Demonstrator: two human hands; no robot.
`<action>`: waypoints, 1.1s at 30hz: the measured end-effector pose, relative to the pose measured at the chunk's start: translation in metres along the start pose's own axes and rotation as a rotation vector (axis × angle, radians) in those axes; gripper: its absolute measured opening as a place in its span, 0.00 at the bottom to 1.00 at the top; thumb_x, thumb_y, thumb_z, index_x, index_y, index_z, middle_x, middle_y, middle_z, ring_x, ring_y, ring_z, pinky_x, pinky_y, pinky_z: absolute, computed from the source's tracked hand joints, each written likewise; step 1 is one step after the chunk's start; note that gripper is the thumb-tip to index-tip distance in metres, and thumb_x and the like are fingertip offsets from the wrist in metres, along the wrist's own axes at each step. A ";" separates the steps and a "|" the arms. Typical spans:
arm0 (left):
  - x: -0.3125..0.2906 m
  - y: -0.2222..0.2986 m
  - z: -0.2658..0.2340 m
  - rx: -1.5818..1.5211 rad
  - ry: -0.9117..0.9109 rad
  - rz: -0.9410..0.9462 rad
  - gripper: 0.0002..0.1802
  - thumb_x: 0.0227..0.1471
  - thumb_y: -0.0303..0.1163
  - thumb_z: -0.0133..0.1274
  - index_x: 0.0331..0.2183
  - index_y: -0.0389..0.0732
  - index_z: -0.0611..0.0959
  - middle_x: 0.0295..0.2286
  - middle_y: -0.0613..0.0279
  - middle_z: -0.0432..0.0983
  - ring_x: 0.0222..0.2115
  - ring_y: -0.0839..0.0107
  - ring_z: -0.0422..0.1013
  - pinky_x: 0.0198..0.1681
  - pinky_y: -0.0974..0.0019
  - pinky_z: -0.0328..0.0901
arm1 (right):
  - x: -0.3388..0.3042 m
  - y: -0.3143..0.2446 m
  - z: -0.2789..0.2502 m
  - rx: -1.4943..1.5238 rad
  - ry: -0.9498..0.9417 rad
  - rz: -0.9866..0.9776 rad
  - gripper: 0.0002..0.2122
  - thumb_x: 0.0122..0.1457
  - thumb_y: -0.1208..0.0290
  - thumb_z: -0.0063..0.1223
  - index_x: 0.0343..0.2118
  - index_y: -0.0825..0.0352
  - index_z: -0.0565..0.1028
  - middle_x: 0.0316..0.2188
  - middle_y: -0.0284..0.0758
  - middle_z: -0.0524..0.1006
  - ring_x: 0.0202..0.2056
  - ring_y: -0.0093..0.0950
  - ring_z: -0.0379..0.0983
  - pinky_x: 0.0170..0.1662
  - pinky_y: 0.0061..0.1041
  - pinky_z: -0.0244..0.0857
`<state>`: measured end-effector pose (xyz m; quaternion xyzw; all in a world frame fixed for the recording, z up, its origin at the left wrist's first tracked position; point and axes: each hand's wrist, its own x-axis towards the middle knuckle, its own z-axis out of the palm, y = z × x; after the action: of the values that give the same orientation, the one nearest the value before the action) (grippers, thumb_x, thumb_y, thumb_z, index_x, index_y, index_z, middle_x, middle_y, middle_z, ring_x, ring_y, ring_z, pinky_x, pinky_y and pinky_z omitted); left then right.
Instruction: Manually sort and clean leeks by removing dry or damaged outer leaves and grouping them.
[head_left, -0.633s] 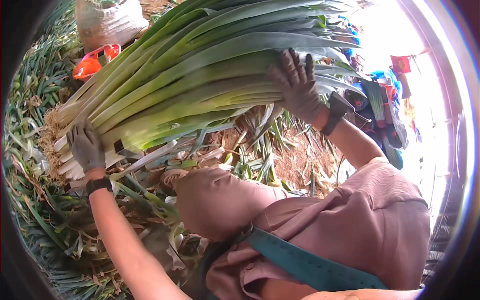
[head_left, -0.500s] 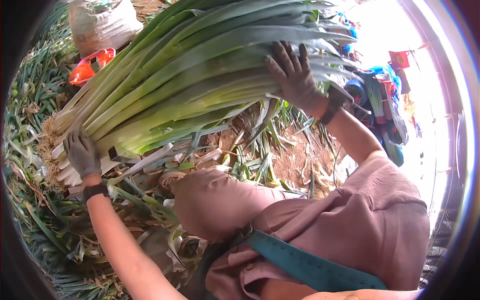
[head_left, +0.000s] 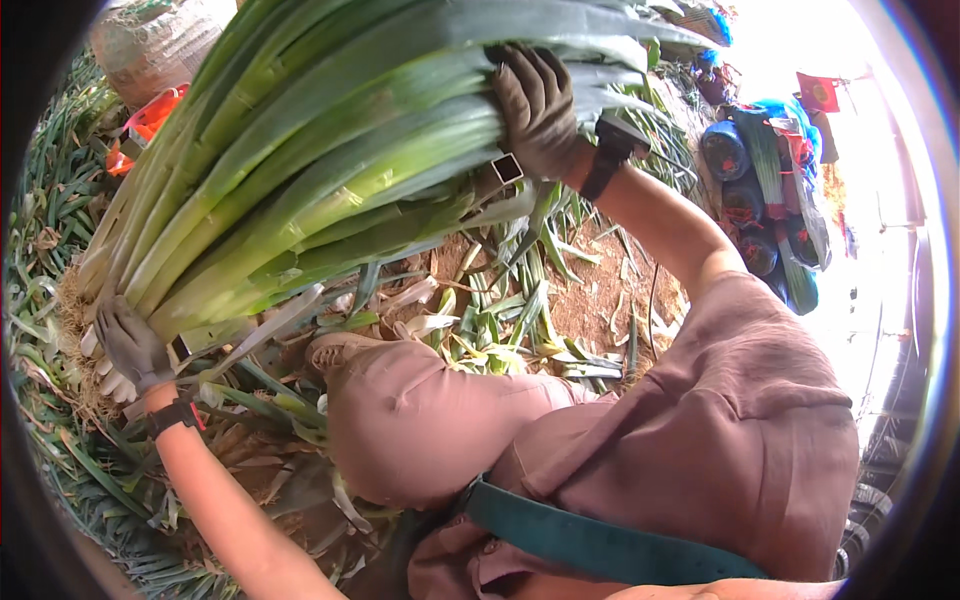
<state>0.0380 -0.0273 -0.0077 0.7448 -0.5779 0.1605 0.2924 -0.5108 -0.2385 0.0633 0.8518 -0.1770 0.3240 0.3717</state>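
Note:
A big bundle of leeks [head_left: 300, 190] stretches across the upper left, its white root ends at the left and its long green leaves fanning to the upper right. Low on the pale stalks, close to the roots, my gloved left hand [head_left: 135, 348] presses with its fingers bent over them. My gloved right hand [head_left: 540, 115] grips the leafy part, fingers curled over the outer leaves. The undersides of the bundle and both thumbs' hold on it are hidden. My bent knee [head_left: 400, 420] is just below the bundle.
Loose leaves and trimmings [head_left: 45, 240] cover the ground at left. Behind the bundle are a pale sack [head_left: 155, 50] and a bright orange object [head_left: 160, 112]. Brown soil [head_left: 590, 275] shows at centre right, with blue and dark wrapped packages [head_left: 765, 190] beyond.
The bundle has shifted left and looks larger, its leaves bowing more. Both hands have moved left along with it, the right one also upward and the left one downward in the picture.

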 end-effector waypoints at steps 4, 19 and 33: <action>-0.006 0.007 0.004 -0.003 0.000 0.021 0.23 0.64 0.38 0.35 0.48 0.34 0.78 0.47 0.47 0.74 0.50 0.49 0.66 0.56 0.54 0.56 | -0.016 -0.014 0.001 0.029 0.013 0.100 0.31 0.52 0.73 0.56 0.59 0.67 0.56 0.53 0.45 0.70 0.51 0.42 0.69 0.52 0.45 0.62; -0.034 -0.005 -0.026 0.112 -0.019 0.069 0.21 0.63 0.38 0.40 0.50 0.38 0.78 0.47 0.53 0.75 0.49 0.58 0.70 0.56 0.58 0.60 | 0.037 -0.031 -0.129 0.282 -0.288 0.234 0.27 0.51 0.80 0.58 0.56 0.68 0.67 0.60 0.47 0.65 0.61 0.45 0.59 0.64 0.43 0.52; -0.294 0.096 -0.342 -0.569 0.508 -0.969 0.22 0.64 0.39 0.41 0.48 0.33 0.79 0.46 0.56 0.77 0.46 0.66 0.72 0.55 0.64 0.62 | 0.219 -0.174 -0.205 1.262 -0.520 -0.507 0.20 0.47 0.73 0.61 0.46 0.69 0.73 0.45 0.44 0.76 0.45 0.43 0.74 0.47 0.36 0.68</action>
<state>-0.1026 0.3945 0.1127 0.7540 -0.1062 0.0212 0.6479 -0.3432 0.0166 0.2277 0.9683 0.1637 0.0554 -0.1806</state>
